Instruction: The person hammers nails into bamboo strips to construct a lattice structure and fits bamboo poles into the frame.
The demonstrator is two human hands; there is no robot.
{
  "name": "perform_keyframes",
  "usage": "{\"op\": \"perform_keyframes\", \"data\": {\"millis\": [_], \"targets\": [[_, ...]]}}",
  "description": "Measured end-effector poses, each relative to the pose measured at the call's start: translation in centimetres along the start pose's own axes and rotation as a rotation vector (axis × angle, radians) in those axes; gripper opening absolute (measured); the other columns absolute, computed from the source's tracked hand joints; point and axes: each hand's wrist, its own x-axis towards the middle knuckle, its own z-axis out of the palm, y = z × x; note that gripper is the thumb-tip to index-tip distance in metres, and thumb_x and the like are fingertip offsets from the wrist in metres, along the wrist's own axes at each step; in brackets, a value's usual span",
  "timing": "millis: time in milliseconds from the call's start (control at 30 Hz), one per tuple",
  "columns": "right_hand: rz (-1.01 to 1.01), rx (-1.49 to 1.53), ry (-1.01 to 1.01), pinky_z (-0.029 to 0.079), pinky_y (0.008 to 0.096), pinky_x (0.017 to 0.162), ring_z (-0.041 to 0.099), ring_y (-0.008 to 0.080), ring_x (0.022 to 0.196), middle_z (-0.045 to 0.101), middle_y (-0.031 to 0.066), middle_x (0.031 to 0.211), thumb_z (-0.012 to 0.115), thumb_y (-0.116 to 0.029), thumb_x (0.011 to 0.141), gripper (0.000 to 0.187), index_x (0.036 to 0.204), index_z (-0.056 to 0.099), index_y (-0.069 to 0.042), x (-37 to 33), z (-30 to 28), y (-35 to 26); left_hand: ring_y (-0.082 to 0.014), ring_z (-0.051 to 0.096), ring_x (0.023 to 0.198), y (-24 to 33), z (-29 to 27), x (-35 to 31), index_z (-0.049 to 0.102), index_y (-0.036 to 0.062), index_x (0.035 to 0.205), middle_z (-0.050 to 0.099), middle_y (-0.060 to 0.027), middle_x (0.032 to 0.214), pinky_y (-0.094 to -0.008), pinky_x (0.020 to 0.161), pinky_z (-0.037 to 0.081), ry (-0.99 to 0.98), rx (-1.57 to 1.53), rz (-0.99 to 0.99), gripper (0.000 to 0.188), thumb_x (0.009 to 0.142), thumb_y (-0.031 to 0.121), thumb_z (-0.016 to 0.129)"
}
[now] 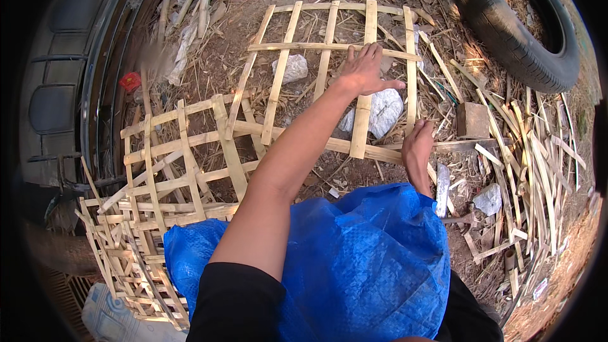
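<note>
A lattice of flat, pale bamboo slats [362, 117] lies on the ground in front of me, its uprights crossed by thinner strips. My left hand [364, 73] reaches far across it. Its fingers lie over a crossing of the wide slat and a thin cross strip [297, 46], with the thumb stretched out to the right. At the near right corner, my right hand [418, 152] has its fingers closed about the lower end of the rightmost slat [411, 82]; part of the grip is hidden. White stones [386, 113] show beneath the lattice.
More bamboo lattices [190, 164] are piled at the left. A blue woven sheet [361, 259] covers my lap. Split bamboo strips [538, 171] and a wooden block [472, 120] lie at the right, with a hammer [462, 218] nearby. A tyre [491, 22] rests at the far right.
</note>
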Motion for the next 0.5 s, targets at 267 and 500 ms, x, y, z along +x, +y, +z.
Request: {"op": "perform_keyframes", "data": {"millis": [267,500], "targets": [[0.047,0.110,-0.054,0.041,0.0520,0.074,0.056,0.0497,0.081,0.058,0.0323,0.085,0.034,-0.025,0.104,0.030,0.100,0.045,0.002,-3.7,1.8,-0.5,-0.0326,0.036,0.138,1.6,0.4,2.4,0.045,0.0002,0.139,0.047,-0.0223,0.138,-0.0641,0.115,0.011,0.031,-0.129,0.052,0.099,0.076,0.075,0.058],[-0.040,0.022,0.044,0.040,0.0524,0.063,0.054,0.0482,0.069,0.056,0.0265,0.074,0.040,-0.020,0.103,0.020,0.098,0.045,-0.001,-8.2,4.6,1.2,-0.0281,0.042,0.133,-0.7,1.0,-0.2,0.062,0.0121,0.126,0.052,-0.0148,0.133,-0.0620,0.114,0.011,-0.030,-0.218,0.134,0.058,0.089,0.056,0.057]]}}
